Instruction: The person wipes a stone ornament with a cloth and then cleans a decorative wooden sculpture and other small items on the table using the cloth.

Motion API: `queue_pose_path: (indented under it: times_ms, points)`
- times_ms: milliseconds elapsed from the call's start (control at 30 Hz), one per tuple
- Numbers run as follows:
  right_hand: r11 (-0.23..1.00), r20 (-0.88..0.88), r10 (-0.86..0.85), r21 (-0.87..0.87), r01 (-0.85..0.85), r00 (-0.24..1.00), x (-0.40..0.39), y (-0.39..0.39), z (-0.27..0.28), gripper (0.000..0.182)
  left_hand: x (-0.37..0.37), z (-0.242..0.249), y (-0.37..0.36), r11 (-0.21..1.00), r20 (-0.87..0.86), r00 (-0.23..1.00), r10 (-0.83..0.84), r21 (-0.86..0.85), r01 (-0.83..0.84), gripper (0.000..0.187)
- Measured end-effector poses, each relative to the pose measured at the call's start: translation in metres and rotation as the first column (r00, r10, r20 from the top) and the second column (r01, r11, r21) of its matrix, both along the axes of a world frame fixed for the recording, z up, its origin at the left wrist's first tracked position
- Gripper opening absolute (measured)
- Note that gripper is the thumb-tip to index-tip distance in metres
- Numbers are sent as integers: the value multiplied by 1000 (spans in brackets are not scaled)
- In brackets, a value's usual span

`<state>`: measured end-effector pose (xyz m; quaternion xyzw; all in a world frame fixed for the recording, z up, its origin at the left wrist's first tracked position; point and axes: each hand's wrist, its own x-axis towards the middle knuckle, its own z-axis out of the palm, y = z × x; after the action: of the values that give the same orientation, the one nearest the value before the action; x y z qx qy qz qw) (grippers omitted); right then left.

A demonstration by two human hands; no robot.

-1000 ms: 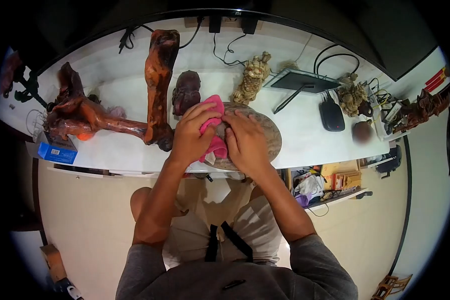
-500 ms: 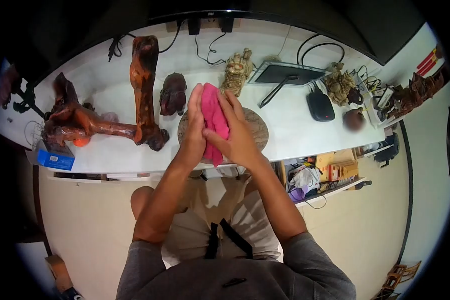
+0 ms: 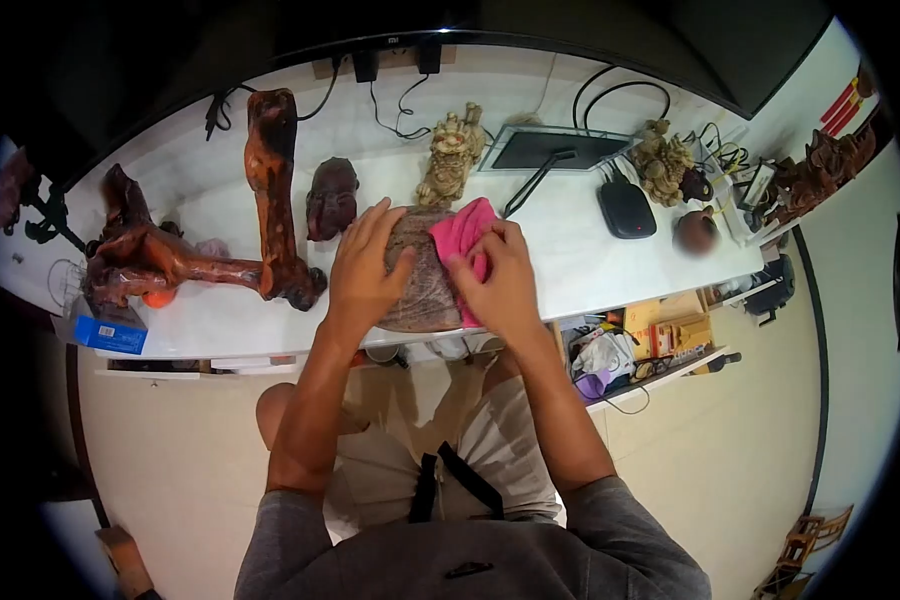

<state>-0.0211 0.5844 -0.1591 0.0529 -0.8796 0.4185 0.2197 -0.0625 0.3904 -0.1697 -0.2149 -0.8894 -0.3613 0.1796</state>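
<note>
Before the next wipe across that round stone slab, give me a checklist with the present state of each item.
1. Left hand flat on the stone slab, steadying it: ok.
2. Right hand pressing the pink cloth on the slab's right part: ok.
3. Slab fully on the white table: not ok, its near edge sits at the table edge.
4. Pale carved figure apart from the cloth: ok.
5. Dark carved head apart from the left hand: ok.
6. Slab's underside: cannot tell.

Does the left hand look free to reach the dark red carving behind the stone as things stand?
Probably yes. The left hand rests on the round stone; the dark red carving stands just beyond it on the white table, with nothing between them.
</note>
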Motion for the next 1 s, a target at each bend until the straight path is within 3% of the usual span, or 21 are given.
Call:
queue_pose_path:
  times_ms: [33, 133, 267, 300, 333, 400, 433, 533, 633, 733, 833, 933, 1000]
  points:
    - [996, -88, 49, 76, -42, 995, 0, -2, -1, 24, 0, -1, -1, 1000, 11, 1000, -1, -10, 1, 45]
    - [1000, -79, 6, 9, -5, 997, -7, 6, -18, 28, 2, -2, -3, 999, 130, 991, 36, 12, -38, 41]
    - [967, 3, -74, -245, 73, 997, -13, 30, -40, 45, 5, -8, -10, 991, 148, 984, 96, 77, -108, 45]
    - [972, -33, -112, -209, 103, 993, -14, 34, -44, 54, 6, -14, -13, 984, 138, 985, 103, 132, -121, 47]
    - [925, 43, -120, -359, 128, 992, -14, 38, -47, 52, 8, -20, -15, 974, 129, 986, 109, 186, -132, 48]
    - [757, 197, -98, -621, 201, 976, -14, 40, -51, 49, 14, -28, -16, 897, 324, 944, 56, 399, -190, 50]
    - [640, 167, -77, -748, 177, 983, -13, 37, -50, 44, 16, -31, -17, 839, 407, 914, 13, 493, -231, 51]
    - [598, 169, -47, -785, 163, 985, -13, 43, -58, 40, 24, -39, -17, 554, 579, 795, -180, 728, -404, 55]
    - [560, 213, -31, -806, 193, 977, -15, 43, -57, 36, 25, -36, -21, 373, 572, 744, -347, 812, -450, 60]
    - [589, 246, -34, -779, 218, 969, -16, 42, -54, 36, 25, -25, -17, 326, 554, 737, -389, 830, -452, 60]
    - [646, 287, -26, -726, 235, 958, -12, 45, -50, 36, 22, -23, -15, 313, 555, 736, -388, 830, -461, 59]
    - [647, 269, -16, -731, 215, 963, 1, 42, -53, 33, 16, -27, -21, 440, 583, 738, -339, 792, -424, 58]
    - [640, 257, -29, -737, 215, 966, 6, 39, -56, 32, 7, -38, -25, 592, 593, 769, -238, 716, -369, 58]
